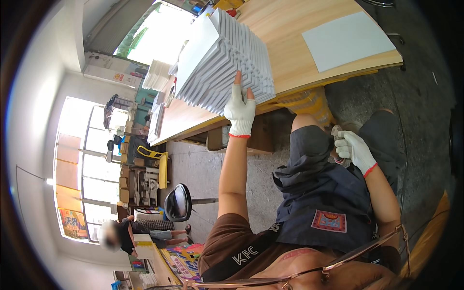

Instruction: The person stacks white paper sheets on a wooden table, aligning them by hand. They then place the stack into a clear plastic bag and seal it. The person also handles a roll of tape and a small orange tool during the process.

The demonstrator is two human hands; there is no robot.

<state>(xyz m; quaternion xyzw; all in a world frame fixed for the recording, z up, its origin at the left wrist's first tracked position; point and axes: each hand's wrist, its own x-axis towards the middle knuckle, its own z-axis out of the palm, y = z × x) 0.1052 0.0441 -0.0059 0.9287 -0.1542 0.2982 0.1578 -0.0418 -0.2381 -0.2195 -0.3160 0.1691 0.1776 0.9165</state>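
My left hand [240, 110] wears a white knitted glove with a red cuff and bare fingertips. It reaches up to a tall stack of folded white paper [224, 63] on the wooden table. Index finger and thumb are stretched apart against the stack's near side, gripping nothing that I can see. My right hand [355, 151], gloved the same way, rests low over my lap with its fingers curled in. Whatever lies inside those fingers, if anything, is hidden.
A flat white sheet [348, 41] lies on the wooden table [285, 43] right of the stack. More paper piles [158, 75] stand at its left end. Under it are a cardboard box [258, 135] and a yellow sack [309, 104]. A black stool [178, 203] and another person [126, 237] are farther left.
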